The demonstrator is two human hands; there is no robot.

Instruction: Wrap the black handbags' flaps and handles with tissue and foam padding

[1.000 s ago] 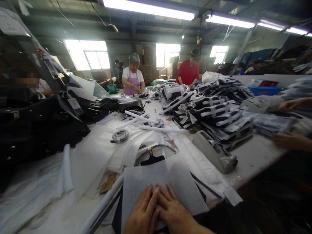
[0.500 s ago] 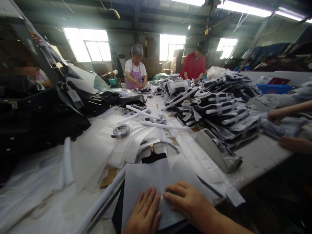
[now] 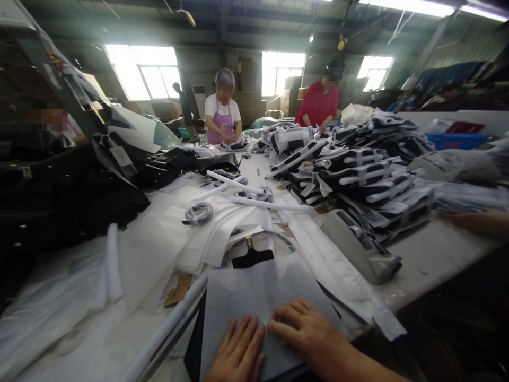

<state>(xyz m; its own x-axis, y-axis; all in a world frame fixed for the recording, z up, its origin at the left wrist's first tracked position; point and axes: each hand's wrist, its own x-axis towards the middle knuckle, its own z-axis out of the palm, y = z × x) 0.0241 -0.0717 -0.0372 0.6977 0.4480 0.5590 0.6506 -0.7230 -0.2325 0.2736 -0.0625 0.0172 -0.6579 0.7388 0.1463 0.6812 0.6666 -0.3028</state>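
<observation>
A sheet of thin whitish paper (image 3: 254, 289) covers a black bag (image 3: 194, 339), whose dark edges show on both sides. Beyond the paper's top edge stick out a black flap with a metal clasp (image 3: 253, 258) and a wrapped curved handle (image 3: 284, 240). My left hand (image 3: 238, 350) lies flat on the paper, fingers stretched out. Close beside it, my right hand (image 3: 306, 331) presses on the sheet with bent fingers a little apart. Between the hands a small shiny spot shows on the paper; I cannot tell what it is.
A grey tape dispenser (image 3: 353, 246) stands at the right, before a pile of wrapped black bags (image 3: 369, 175). Left lie white sheets (image 3: 159, 233), a coiled strap (image 3: 199, 213) and white tubes (image 3: 112, 262). Two people work across the table; a co-worker's hand (image 3: 477, 220) shows far right.
My hands stay on the paper almost unmoved, and the view has shifted slightly. At the far right, one co-worker's hand has left the view and the other is under a grey wrapped packet.
</observation>
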